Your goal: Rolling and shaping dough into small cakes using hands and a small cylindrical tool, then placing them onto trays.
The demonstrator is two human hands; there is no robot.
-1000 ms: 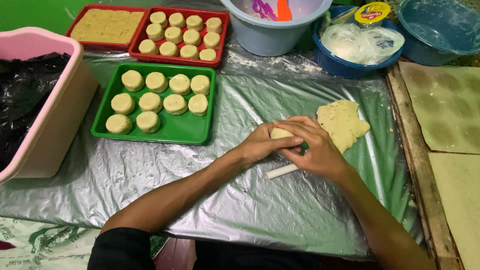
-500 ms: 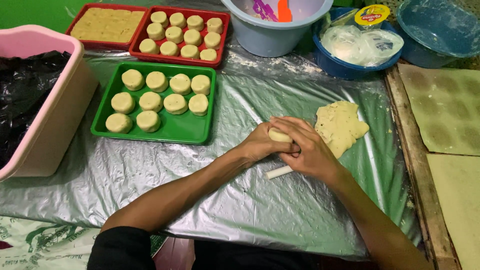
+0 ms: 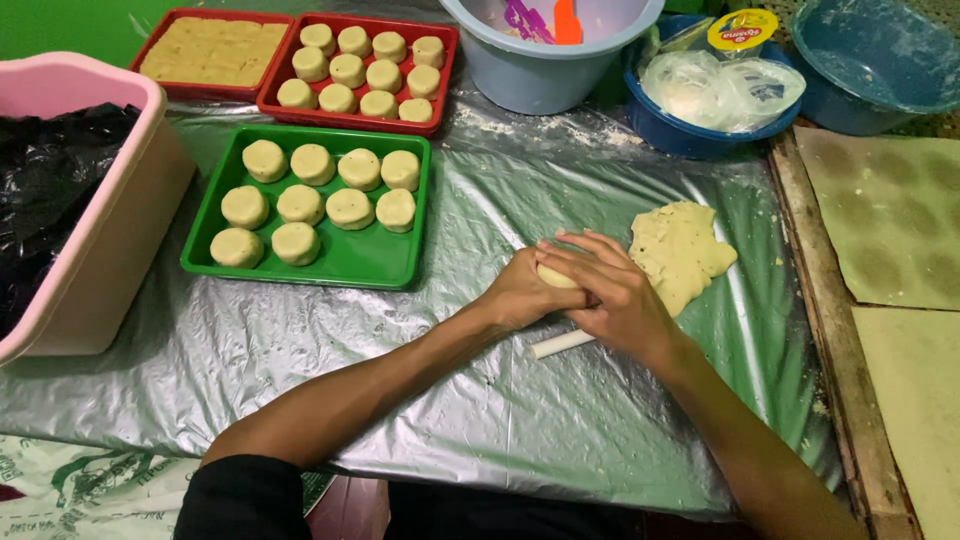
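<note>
Both hands are cupped together around a small pale dough piece (image 3: 553, 275) over the plastic-covered table (image 3: 480, 400). My left hand (image 3: 520, 292) wraps it from the left, my right hand (image 3: 615, 295) from the right with fingers laid over the top. A white stick-like handle (image 3: 562, 344) pokes out below the hands. A flattened sheet of pale dough (image 3: 680, 252) lies just right of the hands. To the left, a green tray (image 3: 385, 262) holds several round dough cakes (image 3: 350, 208).
A red tray (image 3: 445, 60) with more cakes and another red tray (image 3: 160, 40) of flat dough sit at the back. A pink tub (image 3: 120, 230) with black plastic stands left. Blue bowls (image 3: 700, 140) and a grey bucket (image 3: 540, 90) stand behind. Wooden boards (image 3: 890, 220) lie right.
The hands have drawn closer together around the dough piece and shifted slightly left, away from the flattened sheet. Everything else stays put.
</note>
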